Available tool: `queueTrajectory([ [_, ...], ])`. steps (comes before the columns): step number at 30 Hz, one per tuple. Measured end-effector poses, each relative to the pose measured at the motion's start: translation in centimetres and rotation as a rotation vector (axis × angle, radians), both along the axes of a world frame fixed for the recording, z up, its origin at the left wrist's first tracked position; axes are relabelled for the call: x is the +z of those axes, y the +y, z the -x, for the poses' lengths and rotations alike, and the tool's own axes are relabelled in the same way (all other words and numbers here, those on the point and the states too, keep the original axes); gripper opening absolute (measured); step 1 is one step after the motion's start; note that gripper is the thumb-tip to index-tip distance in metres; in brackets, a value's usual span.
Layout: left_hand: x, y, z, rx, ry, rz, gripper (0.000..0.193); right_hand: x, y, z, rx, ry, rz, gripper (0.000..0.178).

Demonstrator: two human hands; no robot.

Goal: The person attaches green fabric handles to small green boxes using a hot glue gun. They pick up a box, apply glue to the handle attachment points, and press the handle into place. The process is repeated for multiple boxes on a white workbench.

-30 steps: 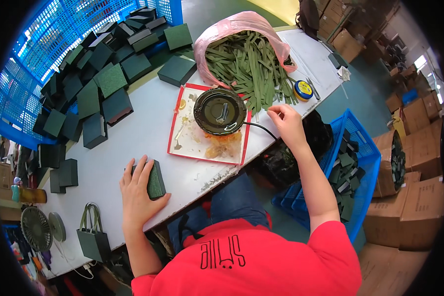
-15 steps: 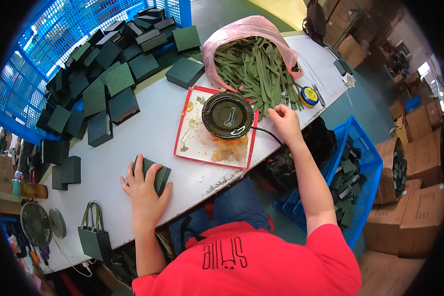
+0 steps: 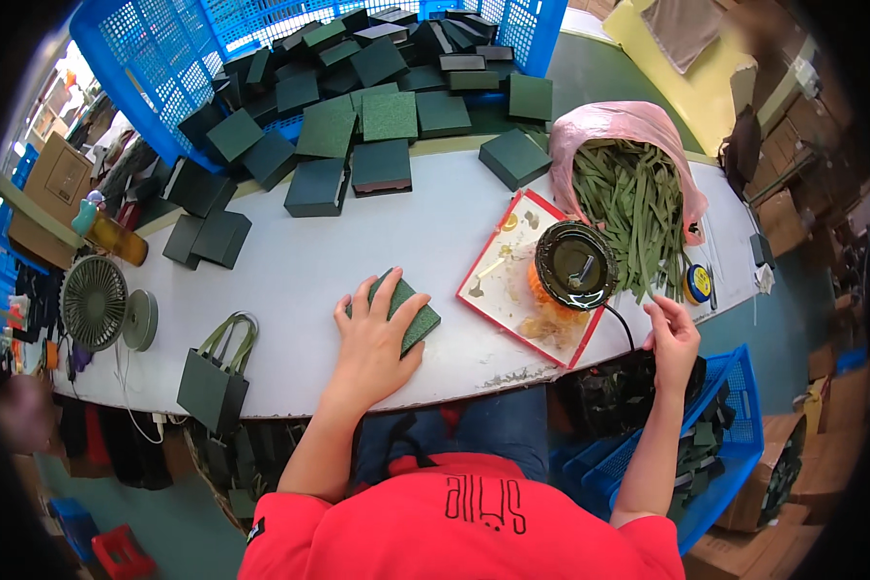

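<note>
My left hand (image 3: 372,338) is curved over a small dark green box (image 3: 418,316) on the white table, its fingers across the top and the thumb at the near edge. To the right, my right hand (image 3: 674,336) is raised by the table's front edge with fingers bent together. Whatever they pinch, if anything, is too small to make out. It is near a round black pot (image 3: 575,266) of shiny dark liquid, standing on a stained white tray with a red rim (image 3: 483,298). Behind that hand, green strips (image 3: 630,198) spill from a pink plastic bag (image 3: 617,118).
A blue crate (image 3: 159,87) of dark green boxes lies tipped at the back, with more boxes before it. On the left stand a small green handled bag (image 3: 213,382) and a fan (image 3: 95,302). A round yellow-blue tin (image 3: 698,284) sits far right; blue baskets (image 3: 744,406) stand below.
The view has swung to the left. My right hand has drawn back from the strips toward the table's front edge. My left hand stays on the box.
</note>
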State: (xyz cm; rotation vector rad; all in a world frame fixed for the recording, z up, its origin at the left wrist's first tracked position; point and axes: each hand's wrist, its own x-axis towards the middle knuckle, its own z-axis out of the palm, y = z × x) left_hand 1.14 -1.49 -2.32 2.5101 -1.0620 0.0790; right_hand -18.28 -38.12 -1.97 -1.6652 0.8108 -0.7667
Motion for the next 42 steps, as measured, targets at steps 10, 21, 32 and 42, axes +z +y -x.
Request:
queueTrajectory([
  [10, -0.2, -0.2, -0.3, 0.027, 0.053, -0.009, 0.076, 8.8, 6.6, 6.1, 0.088, -0.024, 0.14, 0.048],
  [21, -0.8, -0.4, -0.1, 0.085, 0.025, 0.019, 0.07, 10.1, 7.1, 10.8, 0.306, 0.068, 0.21, 0.012],
  [32, -1.4, -1.0, -0.4, 0.1, 0.014, 0.022, 0.07, 3.5, 11.3, 5.2, 0.301, -0.063, -0.422, 0.017],
  [42, -0.4, -1.4, 0.0, 0.102, 0.014, -0.022, 0.089, 0.2, 9.7, -0.4, 0.229, -0.123, -0.576, 0.02],
])
